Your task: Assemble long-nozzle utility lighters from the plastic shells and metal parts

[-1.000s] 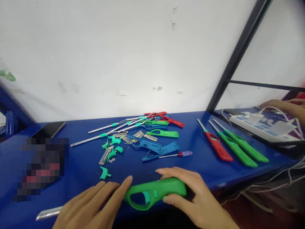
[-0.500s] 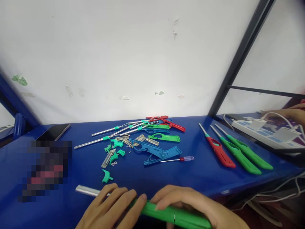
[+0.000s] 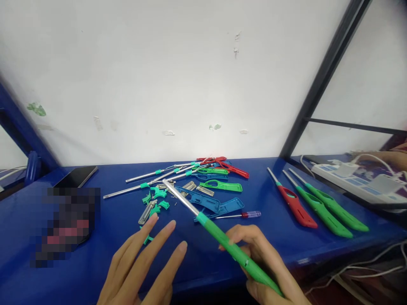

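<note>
A green lighter [image 3: 235, 250] is held over the near side of the desk [image 3: 219, 271], edge-on, with its metal rod aimed up and to the left across the view. Its handle is gripped by the right hand [image 3: 267, 267], whose fingers are closed around it. The left hand [image 3: 143, 267] is held just beside it, its fingers spread wide, with one teal trigger piece [image 3: 146, 238] partly covered by them. Beyond the hands, more teal pieces [image 3: 158, 192] are scattered among clear fuel tanks [image 3: 146, 212]. Blue handle shells [image 3: 203, 199] are overlapped near a screwdriver [image 3: 251, 214], by whose shaft one of them is nearly met. Farther back, metal rods [image 3: 144, 175] with teal collars are laid beside a green half-shell [image 3: 222, 186] and a heap of red shells [image 3: 233, 168]. At the right, a red lighter [image 3: 297, 207] and two green lighters [image 3: 327, 212] are lined up side by side. A power strip [image 3: 346, 182] is seen past them, near another person's hand [image 3: 378, 158], which is blurred. A phone [image 3: 78, 177] is rested at the left, near a pixelated area.
</note>
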Demonstrator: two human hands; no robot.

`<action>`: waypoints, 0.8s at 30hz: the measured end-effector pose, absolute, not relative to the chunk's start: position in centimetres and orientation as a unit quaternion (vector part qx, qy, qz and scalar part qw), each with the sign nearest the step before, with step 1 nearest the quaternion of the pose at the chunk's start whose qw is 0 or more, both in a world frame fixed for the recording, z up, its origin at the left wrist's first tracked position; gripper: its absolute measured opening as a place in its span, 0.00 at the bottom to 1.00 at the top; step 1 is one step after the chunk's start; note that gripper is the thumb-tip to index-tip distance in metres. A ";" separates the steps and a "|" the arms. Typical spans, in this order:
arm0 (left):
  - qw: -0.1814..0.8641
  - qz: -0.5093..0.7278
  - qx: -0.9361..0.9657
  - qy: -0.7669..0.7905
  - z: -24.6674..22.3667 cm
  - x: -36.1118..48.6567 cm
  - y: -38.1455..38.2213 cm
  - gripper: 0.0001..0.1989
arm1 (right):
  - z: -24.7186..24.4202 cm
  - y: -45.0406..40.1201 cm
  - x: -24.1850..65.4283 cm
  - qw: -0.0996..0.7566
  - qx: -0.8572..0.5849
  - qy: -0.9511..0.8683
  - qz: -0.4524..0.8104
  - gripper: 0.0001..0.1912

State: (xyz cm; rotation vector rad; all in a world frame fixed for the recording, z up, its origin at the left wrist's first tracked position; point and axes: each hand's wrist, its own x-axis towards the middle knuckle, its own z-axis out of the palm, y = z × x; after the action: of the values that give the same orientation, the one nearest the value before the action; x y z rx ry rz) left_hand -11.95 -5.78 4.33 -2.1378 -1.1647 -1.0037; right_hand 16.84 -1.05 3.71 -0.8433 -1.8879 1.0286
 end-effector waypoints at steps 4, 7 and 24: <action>0.234 -0.362 -0.801 -0.415 3.6 -12.2 -5.4 0.28 | 2.7 -0.5 17.0 0.386 -0.337 -0.734 0.446 0.28; 0.222 -0.362 -0.808 -0.408 3.3 -12.4 -5.4 0.27 | 2.5 -0.4 16.9 0.388 -0.327 -0.734 0.452 0.24; 0.191 -0.388 -0.812 -0.392 2.7 -11.8 -5.2 0.21 | 2.8 -0.5 16.3 0.442 -0.336 -0.641 0.530 0.24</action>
State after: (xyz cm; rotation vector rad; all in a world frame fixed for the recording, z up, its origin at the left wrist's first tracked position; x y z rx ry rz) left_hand -11.76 -5.17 2.73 -2.2809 -1.1016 -1.0900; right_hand 16.26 -0.52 2.85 -0.8327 -1.5913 1.3162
